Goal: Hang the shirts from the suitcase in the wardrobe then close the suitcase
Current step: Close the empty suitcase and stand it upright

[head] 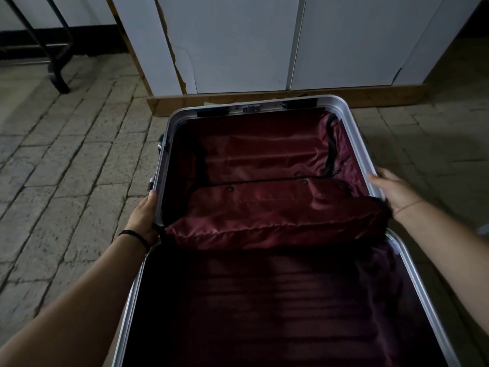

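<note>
A silver hard-shell suitcase (352, 120) lies open on the floor, its inside lined with dark red fabric. No shirts show in either half. The far half, the lid (254, 102), is raised off the floor. My left hand (144, 214) grips the lid's left rim, thumb on the frame's edge. My right hand (394, 193) holds the lid's right rim with its fingers along the frame. The near half (412, 271) lies flat in shadow. Behind the suitcase stands the white wardrobe (238, 43), its doors closed.
The floor (74, 165) is pale stone tile. A dark metal furniture leg (57, 72) stands at the back left. The wardrobe's wooden base board (370, 98) runs just behind the suitcase lid. A wheel (160, 143) juts from the lid's left side.
</note>
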